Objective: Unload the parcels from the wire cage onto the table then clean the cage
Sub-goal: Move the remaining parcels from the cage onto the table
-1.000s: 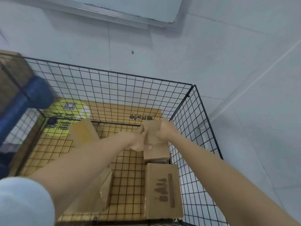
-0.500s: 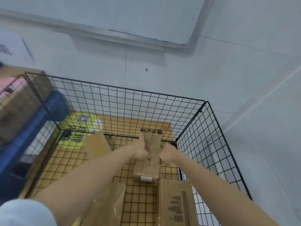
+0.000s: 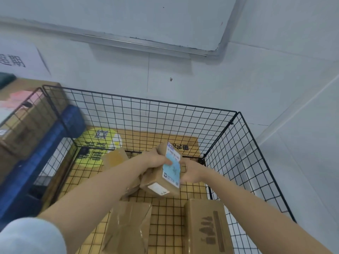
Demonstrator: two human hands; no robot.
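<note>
The black wire cage (image 3: 238,143) has a grid floor (image 3: 165,226), with a flat orange-brown cardboard sheet (image 3: 139,136) showing through it. 3 parcels lie on the grid: a brown cardboard box with dark printed symbols (image 3: 205,226) at the near right, a crumpled taped brown parcel (image 3: 128,226) apart to its left, and a tan parcel (image 3: 114,158) farther back, partly hidden.

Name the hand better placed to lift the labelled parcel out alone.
Left, probably: the left hand grips across the labelled parcel, thumb on its label; the right hand only holds its edge.
</note>
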